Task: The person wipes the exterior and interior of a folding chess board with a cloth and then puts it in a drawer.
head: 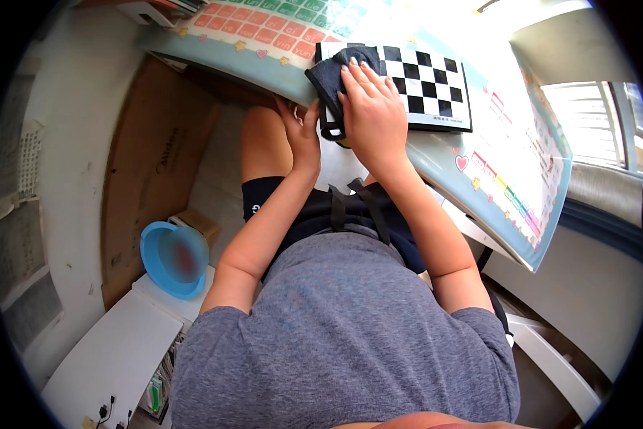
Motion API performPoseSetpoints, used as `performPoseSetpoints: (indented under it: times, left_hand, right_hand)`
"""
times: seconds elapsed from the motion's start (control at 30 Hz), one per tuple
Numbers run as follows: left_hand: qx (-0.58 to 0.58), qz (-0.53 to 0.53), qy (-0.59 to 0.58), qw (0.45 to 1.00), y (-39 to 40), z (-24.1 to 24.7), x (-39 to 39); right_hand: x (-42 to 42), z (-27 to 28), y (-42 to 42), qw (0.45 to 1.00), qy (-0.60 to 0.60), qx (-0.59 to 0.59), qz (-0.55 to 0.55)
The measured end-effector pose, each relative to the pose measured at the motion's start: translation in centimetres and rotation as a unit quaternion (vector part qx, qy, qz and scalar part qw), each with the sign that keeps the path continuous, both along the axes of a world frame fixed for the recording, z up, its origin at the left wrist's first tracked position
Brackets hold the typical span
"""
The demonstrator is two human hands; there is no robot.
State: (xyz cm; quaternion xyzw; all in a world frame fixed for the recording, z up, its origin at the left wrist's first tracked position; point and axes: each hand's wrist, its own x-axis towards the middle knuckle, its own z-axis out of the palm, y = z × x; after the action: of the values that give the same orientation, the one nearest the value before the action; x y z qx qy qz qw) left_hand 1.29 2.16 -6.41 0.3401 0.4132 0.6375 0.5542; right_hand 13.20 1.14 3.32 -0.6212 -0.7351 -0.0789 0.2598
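My right hand lies flat with its fingers stretched out, pressing a dark cloth with a black edge onto a checkerboard panel. The panel has black and white squares and a black frame; the hand and cloth cover its left part. It lies at the near edge of the desk. My left hand is at the desk edge, just left of the panel, thumb and fingers apart. Some of its fingertips are hidden at the edge. A black loop shows at the panel's near left corner.
The desk bears a printed mat with coloured letter tiles. To the left, a brown cardboard box leans by the wall. A blue basin stands near a white cabinet with cables. A window is at right.
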Motion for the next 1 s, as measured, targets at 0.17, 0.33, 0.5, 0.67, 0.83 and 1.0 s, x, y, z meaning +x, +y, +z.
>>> performPoseSetpoints:
  times: [0.17,0.33,0.5,0.67,0.83,1.0]
  left_hand:
    - [0.010,0.004,0.021,1.000,0.0,-0.3,0.0]
    - [0.012,-0.007,0.019,1.000,0.2,0.0,-0.2]
    - [0.010,-0.009,0.012,1.000,0.3,-0.1,-0.3]
    - [-0.001,-0.004,-0.004,1.000,0.1,-0.4,-0.2]
    - [-0.002,-0.006,0.009,1.000,-0.3,-0.1,0.0]
    - [0.006,-0.019,0.014,1.000,0.0,0.1,-0.2]
  right_hand:
    - [-0.3,0.0,3.5,0.999,-0.034,0.024,-0.005]
    - [-0.3,-0.4,5.4,0.997,-0.060,0.043,-0.006]
    - [-0.2,0.2,2.6,1.000,-0.009,0.006,0.003]
    - [0.1,1.2,-2.1,0.998,0.017,-0.050,0.016]
    - [0.0,1.2,-1.4,0.999,0.003,-0.035,0.012]
    - [-0.6,0.2,3.8,0.999,-0.039,-0.001,-0.017]
